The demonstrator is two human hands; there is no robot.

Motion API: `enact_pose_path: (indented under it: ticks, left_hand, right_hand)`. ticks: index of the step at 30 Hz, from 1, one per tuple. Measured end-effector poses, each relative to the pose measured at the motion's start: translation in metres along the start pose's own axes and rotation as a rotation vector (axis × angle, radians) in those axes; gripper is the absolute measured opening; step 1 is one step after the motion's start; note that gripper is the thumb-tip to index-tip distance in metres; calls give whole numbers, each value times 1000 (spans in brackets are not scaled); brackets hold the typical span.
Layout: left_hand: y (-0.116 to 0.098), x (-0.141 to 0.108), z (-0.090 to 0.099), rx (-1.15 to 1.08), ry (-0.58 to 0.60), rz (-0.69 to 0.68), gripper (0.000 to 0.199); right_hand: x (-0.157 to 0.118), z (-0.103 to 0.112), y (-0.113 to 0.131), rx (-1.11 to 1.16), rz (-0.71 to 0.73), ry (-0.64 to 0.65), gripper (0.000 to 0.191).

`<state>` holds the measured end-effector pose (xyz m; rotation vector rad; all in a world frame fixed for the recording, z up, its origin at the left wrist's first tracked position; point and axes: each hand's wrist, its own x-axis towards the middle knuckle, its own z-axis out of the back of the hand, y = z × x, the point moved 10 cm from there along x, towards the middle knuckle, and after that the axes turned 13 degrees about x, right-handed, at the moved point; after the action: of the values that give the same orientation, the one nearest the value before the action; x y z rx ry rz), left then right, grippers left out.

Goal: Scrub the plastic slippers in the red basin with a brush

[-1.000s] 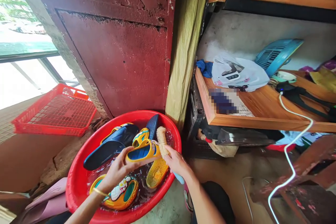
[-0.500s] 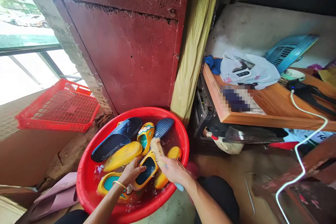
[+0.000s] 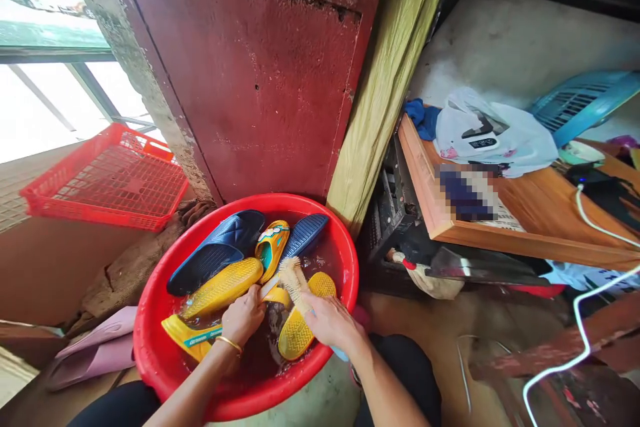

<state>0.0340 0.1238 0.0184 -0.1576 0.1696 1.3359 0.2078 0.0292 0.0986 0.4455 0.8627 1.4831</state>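
Note:
Inside the red basin [image 3: 145, 327], blue and yellow slippers lie in murky water. My left hand [image 3: 243, 315] is closed on the strap of a yellow shoe [image 3: 276, 295], mostly hidden by the hand and water. My right hand [image 3: 333, 321] grips a scrubbing brush [image 3: 293, 279] with pale bristles and a light blue handle; its bristles are by the strap. A yellow sole [image 3: 298, 337] shows beneath the right hand. Farther back are a blue slipper [image 3: 215, 257], a yellow slipper [image 3: 225, 285], a yellow clog [image 3: 273, 248] and a blue sole [image 3: 306, 233].
Pink slippers [image 3: 100, 349] lie left of the basin, below a red plastic crate [image 3: 137, 183]. A maroon door [image 3: 250, 100] stands behind. At right, a wooden table [image 3: 545, 203] holds a plastic bag [image 3: 495, 133] and a blue fan [image 3: 583, 103]; a white cable hangs down.
The yellow shoe at my left hand has turned and sunk lower, its dark opening out of sight. The brush has shifted slightly left, and the view has moved.

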Motion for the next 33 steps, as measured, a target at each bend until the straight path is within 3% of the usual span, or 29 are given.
enact_pose_path:
  ticks: [4,7,12,17,23,28,30,33]
  left_hand:
    - [-1,-10,20,1,-71,-7,41]
    - [-4,-17,33,-50,-100,-13,43]
    - [-4,-22,50,-201,-163,-11,42]
    - [12,-18,54,-575,-210,38,43]
    - [25,-10,32,-1246,-18,131,55]
    - [43,-6,26,-1443,45,275,36]
    - [36,-10,23,-1493,105,274,33]
    - [18,-21,22,-1506,177,209,35]
  right_hand:
    - [-4,-22,4,-107,-3,4,55]
    - [3,-15,-8,-133,-95,-143,57]
    - [21,1,-20,-122,-139,-233,55]
    - [24,-6,-6,-53,-33,-257,57]
    - [3,-21,11,58,122,-185,57]
    - [-6,-44,10,51,132,-77,59]
    - [-2,-41,6,27,99,-107,59]
    - [11,-20,-4,29,34,-182,57]
